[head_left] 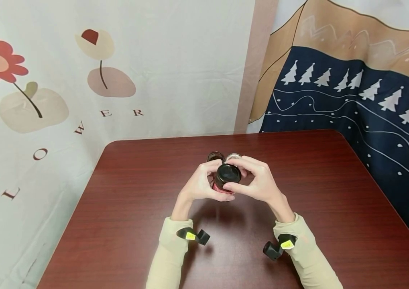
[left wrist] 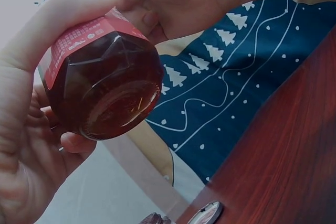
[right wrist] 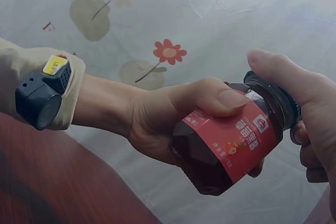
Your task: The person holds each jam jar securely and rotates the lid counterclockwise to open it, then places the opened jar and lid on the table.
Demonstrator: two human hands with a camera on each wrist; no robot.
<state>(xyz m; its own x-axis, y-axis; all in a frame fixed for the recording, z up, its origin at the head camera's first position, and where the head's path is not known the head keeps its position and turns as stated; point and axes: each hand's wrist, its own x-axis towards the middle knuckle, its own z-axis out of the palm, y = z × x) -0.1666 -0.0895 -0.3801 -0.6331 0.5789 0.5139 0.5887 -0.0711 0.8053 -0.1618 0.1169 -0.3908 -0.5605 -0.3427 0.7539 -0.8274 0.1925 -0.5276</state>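
A glass jam jar (right wrist: 226, 150) with dark red contents, a red label and a black lid (head_left: 229, 173) is held up above the table, tilted. My left hand (head_left: 198, 182) grips its faceted body, the thumb lying across the label in the right wrist view. My right hand (head_left: 260, 178) holds the black lid at its rim between thumb and fingers. The lid sits on the jar's neck. In the left wrist view the jar's glass base (left wrist: 123, 108) faces the camera, and the right hand's fingers show behind the label.
Just beyond the hands on the brown table (head_left: 135, 192) stand a dark round-topped container (head_left: 215, 155) and one with a silvery rim (head_left: 233, 155), both partly hidden by the hands. Printed curtains (head_left: 190, 80) hang behind the table and along its right side.
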